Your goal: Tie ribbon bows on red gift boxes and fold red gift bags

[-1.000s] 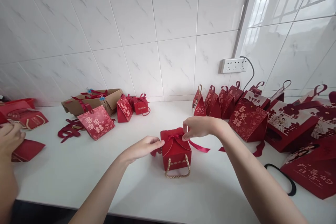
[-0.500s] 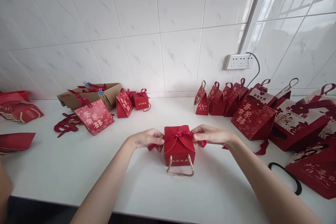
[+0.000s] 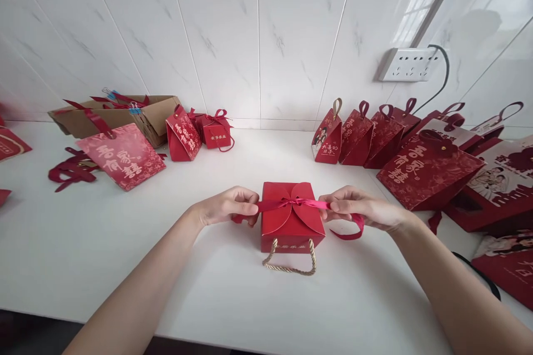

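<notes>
A small red gift box [image 3: 277, 222] with petal-shaped top flaps stands on the white table in front of me. A red ribbon [image 3: 308, 203] crosses its top, with a small knot at the middle where the flaps meet. My left hand [image 3: 233, 205] pinches the ribbon's left end just beside the box. On the other side, my right hand [image 3: 362, 208] pinches the right end, and a loose tail curls below the fingers. The ribbon is stretched straight between both hands. A twisted gold cord handle [image 3: 289, 269] hangs from the box's front and lies on the table.
Several red gift boxes [image 3: 353, 138] with ribbon loops line the right side. At the left are a flat red printed box [image 3: 125, 158], a cardboard tray [image 3: 160, 113] with ribbons and clips, and loose ribbon [image 3: 75, 172]. A socket strip [image 3: 406, 65] is on the tiled wall.
Both hands have drawn farther apart, pulling the ribbon taut; the bow-like bunch at its middle is now a small knot. The view has moved closer and tilted down.
</notes>
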The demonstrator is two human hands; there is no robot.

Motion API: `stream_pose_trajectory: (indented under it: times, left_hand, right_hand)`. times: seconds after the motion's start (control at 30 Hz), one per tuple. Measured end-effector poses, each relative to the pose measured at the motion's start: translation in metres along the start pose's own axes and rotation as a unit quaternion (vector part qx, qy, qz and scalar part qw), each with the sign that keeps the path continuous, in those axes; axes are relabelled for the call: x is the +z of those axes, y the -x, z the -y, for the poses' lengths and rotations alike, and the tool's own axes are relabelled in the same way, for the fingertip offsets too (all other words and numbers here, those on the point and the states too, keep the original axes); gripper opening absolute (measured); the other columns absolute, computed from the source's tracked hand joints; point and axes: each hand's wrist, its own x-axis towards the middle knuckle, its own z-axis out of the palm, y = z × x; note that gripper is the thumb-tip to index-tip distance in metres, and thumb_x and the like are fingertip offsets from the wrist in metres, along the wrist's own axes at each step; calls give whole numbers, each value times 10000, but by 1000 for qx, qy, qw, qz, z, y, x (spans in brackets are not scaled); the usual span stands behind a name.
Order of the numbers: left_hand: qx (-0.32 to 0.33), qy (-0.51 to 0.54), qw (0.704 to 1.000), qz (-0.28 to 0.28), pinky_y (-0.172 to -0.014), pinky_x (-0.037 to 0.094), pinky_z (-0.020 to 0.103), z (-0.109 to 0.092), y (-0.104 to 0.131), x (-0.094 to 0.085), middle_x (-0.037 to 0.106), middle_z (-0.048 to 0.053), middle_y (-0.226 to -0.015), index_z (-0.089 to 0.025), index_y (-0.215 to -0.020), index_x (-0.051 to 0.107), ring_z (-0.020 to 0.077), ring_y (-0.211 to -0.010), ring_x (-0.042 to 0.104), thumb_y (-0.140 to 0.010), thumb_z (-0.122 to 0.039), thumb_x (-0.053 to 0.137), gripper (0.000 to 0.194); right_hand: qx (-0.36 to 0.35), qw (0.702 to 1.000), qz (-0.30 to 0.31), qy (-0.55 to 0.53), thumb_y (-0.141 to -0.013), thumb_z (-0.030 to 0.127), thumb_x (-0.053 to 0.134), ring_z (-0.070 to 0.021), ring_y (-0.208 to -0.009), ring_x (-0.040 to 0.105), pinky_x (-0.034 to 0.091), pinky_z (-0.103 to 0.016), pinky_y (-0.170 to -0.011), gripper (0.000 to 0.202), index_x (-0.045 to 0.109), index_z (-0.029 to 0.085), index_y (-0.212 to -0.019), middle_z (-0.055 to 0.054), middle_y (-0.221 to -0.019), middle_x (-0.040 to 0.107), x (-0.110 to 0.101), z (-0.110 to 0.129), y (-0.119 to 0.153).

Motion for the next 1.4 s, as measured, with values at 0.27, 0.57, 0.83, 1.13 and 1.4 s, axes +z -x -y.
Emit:
stream_pose_trajectory:
  times: [0.27,0.57,0.83,1.13,1.4]
  left_hand:
    - [-4,-21,1000,9,-502,251,224,-1,1,-2,493,-20,-563,-166,-555,391,114,-574,503,-632,-480,759,490]
    - [-7,2,1000,10,-513,271,214,3,0,-9,488,-25,-550,-164,-555,377,105,-567,504,-627,-458,780,504]
    - [-23,16,1000,7,-536,348,238,2,1,-9,532,-19,-490,-178,-532,366,116,-537,502,-589,-457,797,517]
    - [-23,12,1000,14,-552,382,255,1,2,-10,529,-22,-444,-187,-516,369,89,-470,412,-595,-457,794,509]
    - [-21,-3,1000,18,-491,290,233,0,1,-4,569,19,-538,-160,-534,464,120,-533,498,-620,-439,753,411]
  right_hand:
    - [45,999,-1,30,-829,396,627,-154,-772,587,439,-304,-767,277,725,140,-787,-61,-811,656,-7,3,9]
    - [48,996,-2,73,-829,416,614,-141,-731,579,433,-268,-692,310,735,134,-785,-51,-772,637,-8,8,13]
    - [67,993,-2,100,-820,448,596,-164,-761,579,434,-302,-748,350,707,122,-758,-69,-779,654,-8,11,15]
    - [78,995,5,57,-804,440,630,-136,-665,558,443,-305,-749,357,632,128,-630,5,-602,524,-11,7,15]
    - [74,994,37,70,-781,564,621,-169,-840,589,440,-304,-756,458,630,133,-934,-78,-915,636,-11,3,14]
